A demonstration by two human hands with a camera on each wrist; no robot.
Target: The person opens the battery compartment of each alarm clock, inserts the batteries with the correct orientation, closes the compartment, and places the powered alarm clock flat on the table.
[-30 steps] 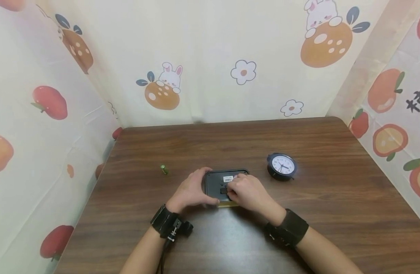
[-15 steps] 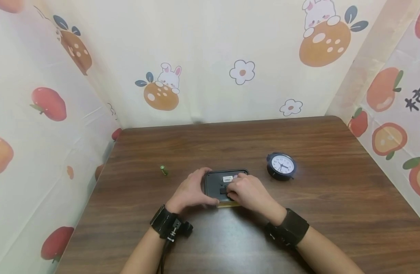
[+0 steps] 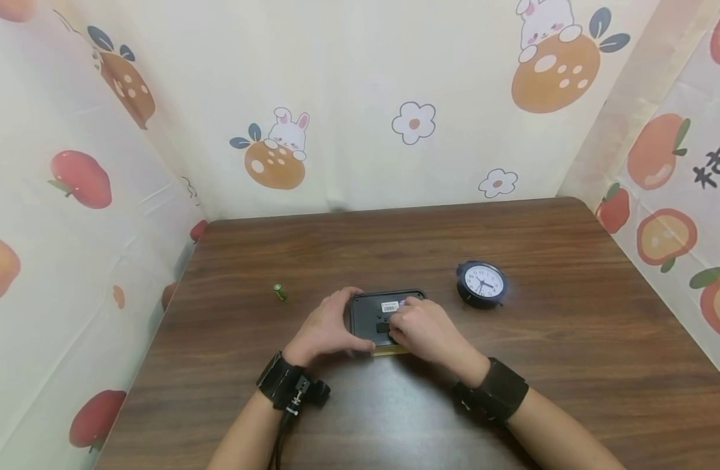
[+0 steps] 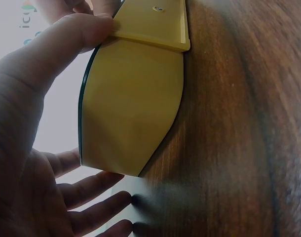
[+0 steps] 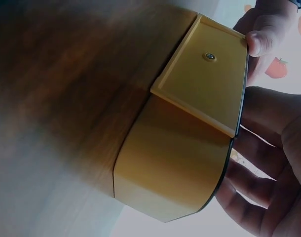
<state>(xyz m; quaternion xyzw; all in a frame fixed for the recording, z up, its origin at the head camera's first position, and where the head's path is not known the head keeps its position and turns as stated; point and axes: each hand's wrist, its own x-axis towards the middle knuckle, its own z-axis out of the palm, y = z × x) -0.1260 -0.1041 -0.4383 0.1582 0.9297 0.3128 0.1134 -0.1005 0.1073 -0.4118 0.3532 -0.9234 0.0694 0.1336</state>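
A box-like device (image 3: 368, 316) with yellow sides and a black back panel lies panel-up on the table, with a white barcode label and a small dark recess on the panel. My left hand (image 3: 330, 326) grips its left end, thumb at the near edge and fingers round the far side. In the left wrist view the thumb presses the rim of the yellow casing (image 4: 135, 98). My right hand (image 3: 421, 328) bends over the panel, fingers curled at the recess; I cannot tell whether they pinch anything. From the right wrist, its fingers (image 5: 249, 182) show beyond the yellow side.
A round black alarm clock (image 3: 482, 284) with a white dial stands to the right, beyond the right hand. Left of the device is a small green cylinder (image 3: 280, 292), battery-like. Patterned curtains (image 3: 360, 98) border the wooden table (image 3: 248, 254) behind and at both sides.
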